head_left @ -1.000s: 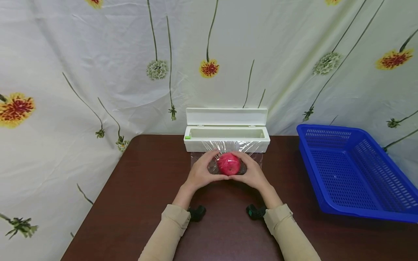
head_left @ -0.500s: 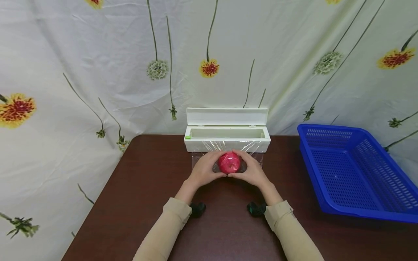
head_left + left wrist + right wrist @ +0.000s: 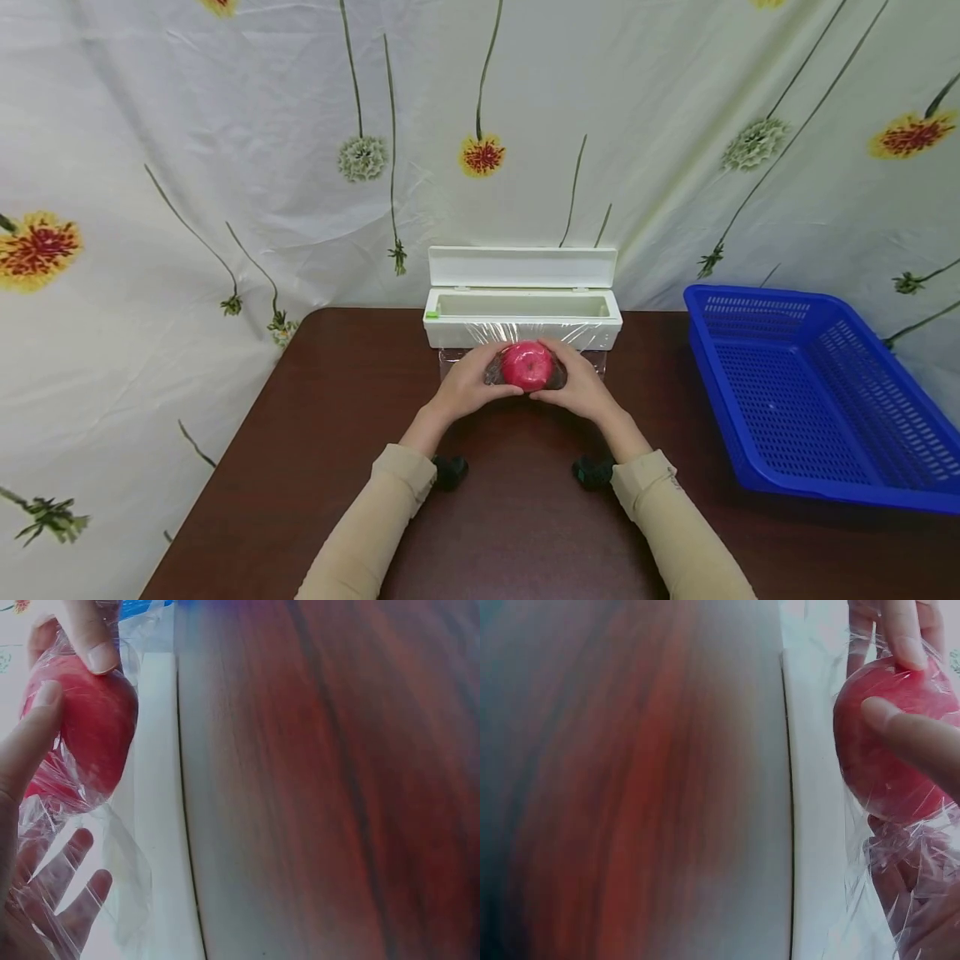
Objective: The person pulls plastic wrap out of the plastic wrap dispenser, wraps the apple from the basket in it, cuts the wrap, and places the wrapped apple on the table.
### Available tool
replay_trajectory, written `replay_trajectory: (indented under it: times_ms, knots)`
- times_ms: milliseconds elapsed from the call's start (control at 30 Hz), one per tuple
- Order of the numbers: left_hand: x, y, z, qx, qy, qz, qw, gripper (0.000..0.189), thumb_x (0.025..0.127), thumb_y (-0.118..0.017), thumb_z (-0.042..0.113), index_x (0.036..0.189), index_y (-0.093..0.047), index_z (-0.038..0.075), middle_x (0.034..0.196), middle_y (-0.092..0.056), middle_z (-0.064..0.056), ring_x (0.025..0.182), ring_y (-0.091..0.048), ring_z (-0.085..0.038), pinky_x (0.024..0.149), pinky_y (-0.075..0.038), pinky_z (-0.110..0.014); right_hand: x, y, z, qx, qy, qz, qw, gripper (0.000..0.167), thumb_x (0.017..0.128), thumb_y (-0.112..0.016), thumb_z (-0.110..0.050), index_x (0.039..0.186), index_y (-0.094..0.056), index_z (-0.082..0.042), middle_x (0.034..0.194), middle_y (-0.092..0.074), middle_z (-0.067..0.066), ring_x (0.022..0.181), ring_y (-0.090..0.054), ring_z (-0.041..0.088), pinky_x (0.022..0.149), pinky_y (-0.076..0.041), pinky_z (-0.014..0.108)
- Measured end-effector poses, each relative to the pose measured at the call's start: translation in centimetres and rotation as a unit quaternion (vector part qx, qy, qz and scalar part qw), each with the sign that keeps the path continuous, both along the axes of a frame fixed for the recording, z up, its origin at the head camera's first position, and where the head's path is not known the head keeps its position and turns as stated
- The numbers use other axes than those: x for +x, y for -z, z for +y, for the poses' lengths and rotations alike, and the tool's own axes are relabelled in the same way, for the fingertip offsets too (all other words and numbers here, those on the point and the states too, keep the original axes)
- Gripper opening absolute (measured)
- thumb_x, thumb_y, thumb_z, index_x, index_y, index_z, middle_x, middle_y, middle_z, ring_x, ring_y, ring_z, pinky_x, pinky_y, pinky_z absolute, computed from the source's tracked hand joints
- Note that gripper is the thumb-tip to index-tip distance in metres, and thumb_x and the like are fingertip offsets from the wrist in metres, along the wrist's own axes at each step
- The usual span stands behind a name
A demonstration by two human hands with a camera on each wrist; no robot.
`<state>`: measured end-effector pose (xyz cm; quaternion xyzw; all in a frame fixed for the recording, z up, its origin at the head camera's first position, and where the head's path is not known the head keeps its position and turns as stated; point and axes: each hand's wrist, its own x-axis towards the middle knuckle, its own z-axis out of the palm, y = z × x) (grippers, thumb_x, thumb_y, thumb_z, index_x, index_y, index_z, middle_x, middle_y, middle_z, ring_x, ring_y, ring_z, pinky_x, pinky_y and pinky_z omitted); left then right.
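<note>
While under clear film [image 3: 531, 334], red apple [image 3: 527, 367] between both hands [image 3: 467, 387] [image 3: 582, 387].

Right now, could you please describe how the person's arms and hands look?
Beige sleeves with turned-back cuffs cover both arms; a small marking near the right cuff is unreadable. Each wrist carries a dark device. The fingers are bare, without gloves.

Blue perforated basket [image 3: 813, 408] on the right of a dark brown table [image 3: 315, 450], flower-printed white cloth [image 3: 262, 100] behind.
</note>
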<state>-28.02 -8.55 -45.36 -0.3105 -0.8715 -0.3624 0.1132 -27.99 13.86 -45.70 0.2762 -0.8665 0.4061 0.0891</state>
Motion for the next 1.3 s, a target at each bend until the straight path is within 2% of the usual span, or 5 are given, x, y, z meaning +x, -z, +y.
replay_trajectory:
  times_ms: [300,500,800,1000,1300]
  knots:
    - [-0.5,-0.4,-0.1,-0.040,-0.006,0.013,0.9991,0.071,0.077,-0.075,0.043,0.136,-0.049,0.012,0.129,-0.056,-0.003,0.120,-0.050,-0.019,0.099,-0.041,-0.039,-0.8,-0.4,0.7,0.052,-0.002,0.026,0.9983,0.083,0.068,-0.083,-0.041,0.137,-0.047,-0.012,0.127,-0.056,0.008,0.116,-0.052,0.026,0.096,-0.042,0.049]
    - [-0.8,-0.7,-0.1,-0.058,-0.003,0.017,0.9981,0.069,0.079,-0.072,0.045,0.136,-0.048,0.015,0.128,-0.056,-0.002,0.118,-0.051,-0.017,0.099,-0.042,-0.037,-1.3,-0.8,1.0,0.073,-0.012,0.038,0.9966,0.080,0.069,-0.079,-0.050,0.136,-0.047,-0.018,0.132,-0.053,0.005,0.121,-0.049,0.024,0.098,-0.040,0.049]
    - [-1.1,-1.2,-0.1,-0.077,-0.013,-0.008,0.9969,0.068,0.082,-0.066,0.049,0.140,-0.044,0.019,0.131,-0.054,0.002,0.118,-0.051,-0.014,0.097,-0.043,-0.033,-1.4,-1.2,1.2,0.106,-0.007,0.034,0.9937,0.081,0.071,-0.071,-0.061,0.139,-0.044,-0.024,0.128,-0.056,-0.002,0.115,-0.053,0.018,0.093,-0.046,0.043]
    - [-1.0,-1.2,-0.1,-0.085,-0.020,-0.008,0.9962,0.070,0.083,-0.065,0.050,0.141,-0.043,0.018,0.133,-0.054,-0.001,0.120,-0.051,-0.017,0.097,-0.043,-0.036,-1.5,-1.3,1.3,0.116,-0.004,0.030,0.9928,0.082,0.072,-0.069,-0.063,0.139,-0.043,-0.025,0.129,-0.056,-0.002,0.116,-0.053,0.019,0.093,-0.046,0.044]
    - [-0.7,-1.0,-0.2,-0.085,-0.021,0.004,0.9961,0.065,0.083,-0.066,0.049,0.138,-0.046,0.019,0.129,-0.057,0.001,0.114,-0.055,-0.014,0.094,-0.046,-0.033,-1.3,-1.1,1.3,0.120,0.003,0.033,0.9922,0.079,0.072,-0.069,-0.063,0.138,-0.044,-0.027,0.125,-0.058,-0.002,0.110,-0.056,0.019,0.088,-0.049,0.043]
